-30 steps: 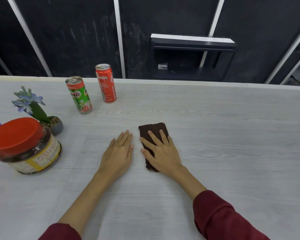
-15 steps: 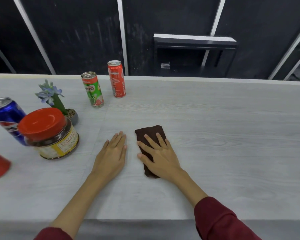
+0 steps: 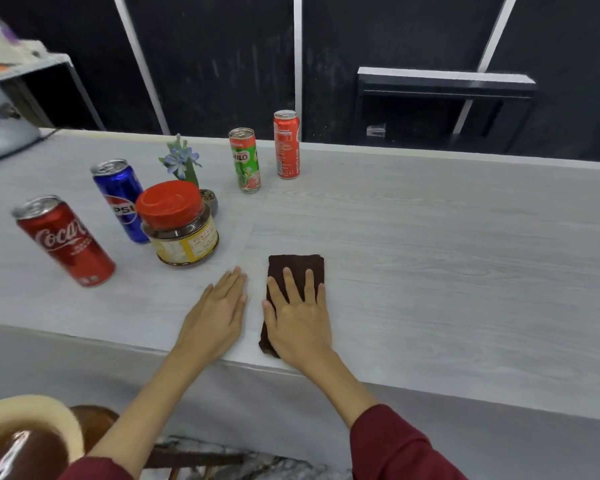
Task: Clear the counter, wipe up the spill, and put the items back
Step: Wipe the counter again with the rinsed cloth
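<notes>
Right hand (image 3: 300, 320): flat, fingers straight, pressing the brown cloth (image 3: 296, 268) onto the surface (image 3: 447, 258).
Left hand (image 3: 215, 313): flat, relaxed, just beside the cloth.
Left of hands: "Coca-Cola" can (image 3: 65, 240), red-lidded jar (image 3: 177, 223), "Pepsi" can (image 3: 120, 199).
Beyond: "Milo" can (image 3: 245, 160), red can (image 3: 286, 144).

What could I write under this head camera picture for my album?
Right hand flat on a brown cloth, left hand on the counter, cans and a jar nearby.

Head camera looks forward and down, close over the counter (image 3: 430, 237) edge.
</notes>
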Tool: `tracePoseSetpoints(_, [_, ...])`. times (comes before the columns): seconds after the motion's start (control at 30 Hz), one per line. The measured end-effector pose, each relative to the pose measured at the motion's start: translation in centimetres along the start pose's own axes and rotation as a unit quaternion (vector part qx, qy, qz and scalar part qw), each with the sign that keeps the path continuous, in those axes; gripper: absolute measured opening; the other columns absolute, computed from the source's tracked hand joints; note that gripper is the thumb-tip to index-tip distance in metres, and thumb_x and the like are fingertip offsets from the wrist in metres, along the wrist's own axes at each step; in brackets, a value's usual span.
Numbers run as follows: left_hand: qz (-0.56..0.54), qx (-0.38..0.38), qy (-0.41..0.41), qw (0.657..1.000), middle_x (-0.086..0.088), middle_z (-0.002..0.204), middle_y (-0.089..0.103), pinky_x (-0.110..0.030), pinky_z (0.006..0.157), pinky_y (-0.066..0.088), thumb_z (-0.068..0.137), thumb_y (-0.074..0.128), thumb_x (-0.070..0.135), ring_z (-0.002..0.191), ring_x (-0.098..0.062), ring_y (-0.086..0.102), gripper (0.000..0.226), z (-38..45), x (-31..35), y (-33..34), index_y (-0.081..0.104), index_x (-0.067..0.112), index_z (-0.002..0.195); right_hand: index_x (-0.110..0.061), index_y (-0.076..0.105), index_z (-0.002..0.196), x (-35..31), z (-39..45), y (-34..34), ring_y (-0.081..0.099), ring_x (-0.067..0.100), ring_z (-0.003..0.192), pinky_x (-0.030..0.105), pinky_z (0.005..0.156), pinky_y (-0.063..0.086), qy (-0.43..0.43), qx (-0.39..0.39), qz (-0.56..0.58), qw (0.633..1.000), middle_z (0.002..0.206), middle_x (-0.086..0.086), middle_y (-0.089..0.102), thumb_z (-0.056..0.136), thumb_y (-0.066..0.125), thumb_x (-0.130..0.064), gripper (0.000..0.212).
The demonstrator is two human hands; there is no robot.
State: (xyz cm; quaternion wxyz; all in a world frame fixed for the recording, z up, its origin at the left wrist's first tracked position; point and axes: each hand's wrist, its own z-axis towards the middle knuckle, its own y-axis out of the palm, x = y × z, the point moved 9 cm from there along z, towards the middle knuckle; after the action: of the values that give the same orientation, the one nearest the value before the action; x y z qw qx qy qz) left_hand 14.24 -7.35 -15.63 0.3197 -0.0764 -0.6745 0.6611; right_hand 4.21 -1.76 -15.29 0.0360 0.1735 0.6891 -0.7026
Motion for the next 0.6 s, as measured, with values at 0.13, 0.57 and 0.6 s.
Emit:
tracePoseSetpoints(0.13, [0.004, 0.013, 0.005, 1.000, 0.004, 0.156, 0.013, -0.025, 0.114, 0.006, 0.095, 0.014, 0.037, 0.143, -0.007, 0.009, 0.055, -0.5, -0.7, -0.8, 0.018, 0.016, 0.146, -0.022, 0.062, 0.118, -0.4, 0.2, 0.2, 0.056, 0.039, 0.115, 0.052, 0.091, 0.047, 0.065, 0.016, -0.048, 0.997, 0.124, 0.006, 0.063, 0.087, 0.028, -0.041, 0.050])
tracePoseSetpoints(0.57, [-0.001, -0.006, 0.049, 0.999, 0.004, 0.157, 0.009, -0.024, 0.114, 0.004, 0.099, 0.020, 0.032, 0.144, -0.007, 0.005, 0.050, -0.1, -3.8, -2.9, 0.013, 0.019, 0.147, -0.025, 0.063, 0.117, -4.4, 1.2, 1.5, 0.058, 0.038, 0.113, 0.051, 0.087, 0.050, 0.088, 0.027, -0.058, 0.994, 0.122, 0.005, 0.064, 0.089, 0.026, -0.045, 0.051])
tracePoseSetpoints(0.6, [-0.002, -0.005, 0.051, 0.999, 0.004, 0.157, 0.008, -0.023, 0.114, 0.004, 0.099, 0.020, 0.032, 0.144, -0.007, 0.005, 0.050, -0.1, -4.1, -3.1, 0.012, 0.019, 0.147, -0.025, 0.059, 0.122, -4.4, 1.2, 1.7, 0.053, 0.040, 0.119, 0.053, 0.092, 0.046, 0.086, 0.015, -0.058, 0.995, 0.129, 0.006, 0.060, 0.093, 0.015, -0.049, 0.058])
